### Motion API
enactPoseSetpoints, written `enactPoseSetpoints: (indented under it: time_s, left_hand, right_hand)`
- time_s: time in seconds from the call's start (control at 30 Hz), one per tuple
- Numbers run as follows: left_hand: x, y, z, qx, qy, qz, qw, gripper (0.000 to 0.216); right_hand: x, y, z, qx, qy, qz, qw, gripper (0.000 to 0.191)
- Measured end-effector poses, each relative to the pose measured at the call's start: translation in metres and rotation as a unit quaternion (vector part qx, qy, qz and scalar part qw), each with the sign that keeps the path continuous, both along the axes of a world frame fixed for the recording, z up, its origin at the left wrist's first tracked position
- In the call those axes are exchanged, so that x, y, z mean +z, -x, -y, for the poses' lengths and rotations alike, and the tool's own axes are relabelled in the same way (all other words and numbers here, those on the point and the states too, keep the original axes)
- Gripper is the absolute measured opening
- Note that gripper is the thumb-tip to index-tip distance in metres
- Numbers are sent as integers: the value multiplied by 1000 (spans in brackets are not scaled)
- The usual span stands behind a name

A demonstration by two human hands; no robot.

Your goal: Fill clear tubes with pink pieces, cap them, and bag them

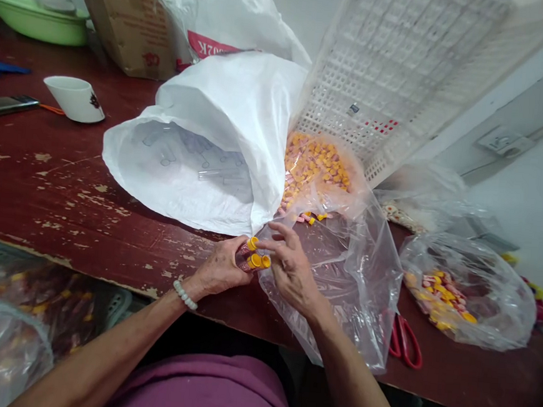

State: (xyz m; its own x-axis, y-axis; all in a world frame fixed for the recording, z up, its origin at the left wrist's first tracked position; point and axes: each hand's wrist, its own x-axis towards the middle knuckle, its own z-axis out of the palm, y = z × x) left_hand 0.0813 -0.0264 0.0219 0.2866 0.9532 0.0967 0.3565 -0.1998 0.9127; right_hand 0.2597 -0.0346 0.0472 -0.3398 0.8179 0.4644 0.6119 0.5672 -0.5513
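Observation:
My left hand (223, 264), with a beaded bracelet at the wrist, is closed round a small bunch of clear tubes (243, 265). Three yellow ends show at the top of the bunch, with reddish patterned pieces below them. My right hand (292, 268) is beside them, its fingers apart and a fingertip at or very near one yellow end. Just beyond lies a white woven sack (178, 190), its mouth towards me and several clear tubes inside. To its right, a clear plastic bag (360, 267) holds a heap of yellow-topped pink pieces (316, 169).
A white perforated crate (380, 68) leans behind the bags. Red scissors (406, 342) and another bag of pieces (499, 297) lie at right. A white cup (75, 100), phone (9, 105), green basin (45, 23) and cardboard box (130, 23) are at left.

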Motion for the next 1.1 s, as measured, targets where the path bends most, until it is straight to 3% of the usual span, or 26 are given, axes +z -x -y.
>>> enactPoseSetpoints:
  time_s: [0.13, 0.27, 0.4, 0.53, 0.6, 0.7, 0.77, 0.9, 1.1]
  left_hand:
    - [1, 5, -6, 43, 70, 104, 991, 29]
    - [-4, 8, -7, 56, 104, 163, 980, 31]
    - [-13, 8, -6, 57, 84, 147, 984, 33]
    - [-12, 8, -5, 56, 101, 195, 974, 36]
    - [-7, 6, -4, 44, 108, 203, 972, 36]
    - [-1, 0, -1, 15, 114, 175, 978, 34]
    - [1, -4, 0, 4, 99, 152, 984, 35]
    - [0, -8, 2, -8, 60, 120, 991, 37]
    - [0, -5, 3, -8, 37, 95, 995, 35]
  right_hand:
    - [-20, -44, -53, -231, 14, 19, 973, 34]
    - [-39, -63, -103, -212, 49, 76, 973, 21]
    - [-45, -57, -118, -202, 65, 86, 973, 15]
    - [-34, -54, -95, -251, 63, 52, 965, 22]
    - [-23, -47, -72, -253, 78, -29, 964, 26]
    - [-7, -21, -31, -171, 128, -227, 950, 30]
    - [0, -1, -9, -112, 144, -283, 941, 29]
    - [5, 16, 12, -80, 126, -191, 970, 25]
    - [3, 6, 14, -54, 34, -98, 993, 21]
